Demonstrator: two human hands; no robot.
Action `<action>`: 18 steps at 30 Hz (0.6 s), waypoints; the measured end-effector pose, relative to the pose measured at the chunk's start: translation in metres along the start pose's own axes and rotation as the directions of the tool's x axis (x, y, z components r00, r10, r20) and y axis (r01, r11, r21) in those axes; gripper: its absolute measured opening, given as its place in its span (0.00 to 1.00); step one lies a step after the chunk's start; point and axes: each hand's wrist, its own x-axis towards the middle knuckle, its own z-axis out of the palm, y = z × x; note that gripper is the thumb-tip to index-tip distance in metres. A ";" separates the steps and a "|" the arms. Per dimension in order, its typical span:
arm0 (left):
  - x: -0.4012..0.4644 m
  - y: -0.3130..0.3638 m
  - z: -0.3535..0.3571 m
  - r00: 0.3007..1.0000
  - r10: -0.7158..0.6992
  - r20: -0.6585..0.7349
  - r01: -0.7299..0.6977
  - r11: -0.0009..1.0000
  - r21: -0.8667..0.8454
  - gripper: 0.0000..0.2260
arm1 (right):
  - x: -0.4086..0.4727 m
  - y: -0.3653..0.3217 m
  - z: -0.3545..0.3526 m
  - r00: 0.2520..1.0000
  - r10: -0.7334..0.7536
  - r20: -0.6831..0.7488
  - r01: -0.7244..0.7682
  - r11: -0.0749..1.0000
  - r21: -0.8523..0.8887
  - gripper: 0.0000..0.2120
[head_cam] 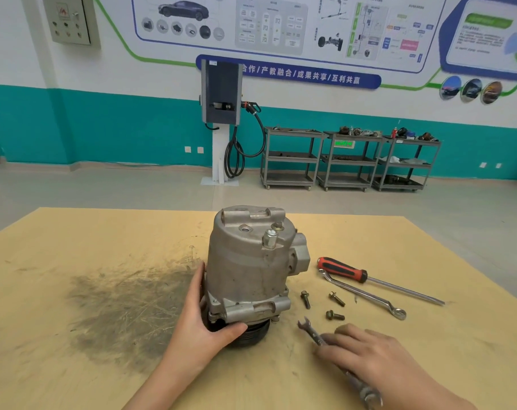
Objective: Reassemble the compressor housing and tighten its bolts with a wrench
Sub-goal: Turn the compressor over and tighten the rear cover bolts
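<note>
Upright on the wooden board (74, 291) with pulley down, compressor (248, 273) cupped at its base by left hand (205, 324); beside it three loose bolts (305, 299), one ring spanner (363, 294), one screwdriver (369, 279); right hand (369, 353) laid flat over one open-end wrench (312, 332), grip uncertain.

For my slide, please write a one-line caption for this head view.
Left hand steadies grey metal compressor housing; right hand lies on silver open-end wrench beside three loose bolts.
</note>
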 end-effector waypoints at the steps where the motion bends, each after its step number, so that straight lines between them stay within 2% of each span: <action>1: 0.000 0.000 -0.001 1.000 -0.006 -0.002 0.006 1.000 -0.008 0.62 | -0.002 0.002 0.003 0.999 -0.026 0.030 0.027 0.999 -0.023 0.18; 3: 0.001 -0.001 -0.002 1.000 -0.015 -0.010 0.014 1.000 -0.015 0.62 | -0.003 0.005 0.008 0.992 -0.063 0.106 0.065 0.998 -0.021 0.19; 7: 0.001 -0.005 -0.002 0.999 0.000 -0.047 -0.001 1.000 -0.013 0.51 | 0.001 0.009 0.013 0.981 -0.061 0.185 0.067 0.997 -0.025 0.21; 9: 0.001 -0.003 0.000 0.997 0.009 -0.074 -0.009 1.000 -0.001 0.48 | 0.008 0.006 0.007 0.991 0.009 0.135 -0.004 0.999 -0.034 0.22; 11: -0.002 0.003 0.006 0.993 0.024 -0.117 -0.025 1.000 -0.006 0.46 | 0.017 0.002 0.000 0.981 0.193 0.024 -0.194 0.974 0.120 0.22; 12: -0.004 0.007 0.010 0.989 0.032 -0.141 -0.033 0.999 -0.004 0.45 | 0.023 -0.003 -0.007 0.949 0.315 0.000 -0.303 0.912 0.278 0.20; 13: -0.008 0.010 0.014 0.985 0.038 -0.168 -0.038 0.999 0.005 0.44 | 0.029 -0.008 -0.015 0.912 0.410 -0.021 -0.350 0.804 0.481 0.20; 15: -0.016 0.015 0.023 0.972 0.026 -0.234 -0.013 0.998 0.054 0.52 | 0.043 -0.019 -0.028 0.841 0.541 -0.019 -0.322 0.528 0.786 0.27; 16: -0.021 0.017 0.027 0.964 -0.004 -0.266 0.031 0.995 0.098 0.57 | 0.050 -0.027 -0.033 0.833 0.552 0.032 -0.299 0.402 0.866 0.31; 18: -0.033 0.018 0.035 0.955 -0.005 -0.296 0.062 0.981 0.183 0.61 | 0.063 -0.041 -0.037 0.842 0.529 0.107 -0.289 0.275 0.917 0.37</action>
